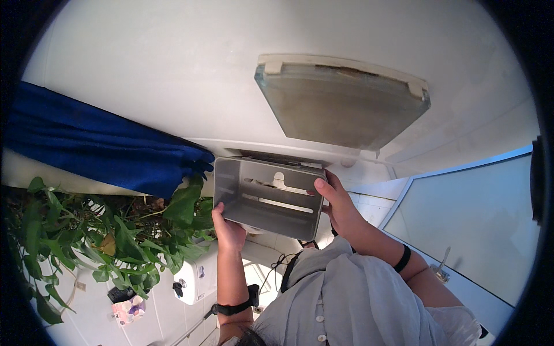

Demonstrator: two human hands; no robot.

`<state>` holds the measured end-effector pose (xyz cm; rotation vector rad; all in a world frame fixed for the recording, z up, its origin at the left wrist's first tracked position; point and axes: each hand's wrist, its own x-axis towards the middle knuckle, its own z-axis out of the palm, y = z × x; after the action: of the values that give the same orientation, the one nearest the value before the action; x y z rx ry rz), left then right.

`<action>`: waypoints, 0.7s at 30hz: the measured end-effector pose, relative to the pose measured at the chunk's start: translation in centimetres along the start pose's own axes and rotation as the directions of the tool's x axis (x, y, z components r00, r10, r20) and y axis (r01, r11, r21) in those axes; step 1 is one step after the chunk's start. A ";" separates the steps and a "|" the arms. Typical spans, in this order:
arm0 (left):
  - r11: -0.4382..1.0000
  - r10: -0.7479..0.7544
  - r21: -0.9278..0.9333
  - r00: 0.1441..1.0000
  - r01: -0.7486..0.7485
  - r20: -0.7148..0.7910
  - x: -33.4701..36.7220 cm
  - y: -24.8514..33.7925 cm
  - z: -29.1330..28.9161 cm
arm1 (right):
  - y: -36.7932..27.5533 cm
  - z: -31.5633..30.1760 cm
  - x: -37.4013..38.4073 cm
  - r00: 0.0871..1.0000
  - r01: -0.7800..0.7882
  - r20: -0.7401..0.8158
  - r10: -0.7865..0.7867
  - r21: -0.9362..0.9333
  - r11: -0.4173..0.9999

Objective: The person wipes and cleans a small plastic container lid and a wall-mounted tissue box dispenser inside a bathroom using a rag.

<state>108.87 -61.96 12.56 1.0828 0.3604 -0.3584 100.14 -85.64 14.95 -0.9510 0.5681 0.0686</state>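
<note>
A grey plastic storage box [271, 216] with long slots and a rounded hole in one side is held up in front of my body, tilted so that I look into it. Its inside has nothing visible in it. My left hand [229, 232] grips the lower left corner, thumb over the rim. At the box's upper right, my right hand [340, 202] clasps the other end, thumb on the rim and fingers partly hidden behind it. A glass shelf [346, 106] in a white wall mount juts out above and to the right of the box.
Blue cloth [104, 141] hangs at the left, above a mass of green leafy plants [127, 230]. Below them are a white tank-like fixture [199, 274] and a pink patterned packet [128, 311]. On the right stands a frosted-glass door [473, 219] with a metal handle [441, 270].
</note>
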 end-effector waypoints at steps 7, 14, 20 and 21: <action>0.984 -0.003 0.180 1.000 0.007 -0.024 -1.0 1.4 1.7 | -1.2 -0.3 -0.2 0.993 -0.090 0.086 0.083 0.082 0.993; 0.970 -0.025 0.245 0.999 0.013 0.044 -0.8 2.8 2.4 | -2.6 0.9 -0.1 0.991 -0.137 0.023 0.135 0.091 0.986; 0.972 -0.065 0.227 0.998 0.062 0.004 0.3 2.4 1.5 | -0.6 0.8 1.3 0.990 -0.133 -0.030 0.140 0.168 0.977; 0.978 -0.038 0.206 0.999 0.035 0.009 0.4 2.2 1.5 | -0.5 1.0 1.4 0.993 -0.106 -0.038 0.113 0.165 0.981</action>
<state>110.34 -62.44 14.76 1.2774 0.3368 -0.4424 101.88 -85.39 15.08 -0.7641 0.6593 0.0972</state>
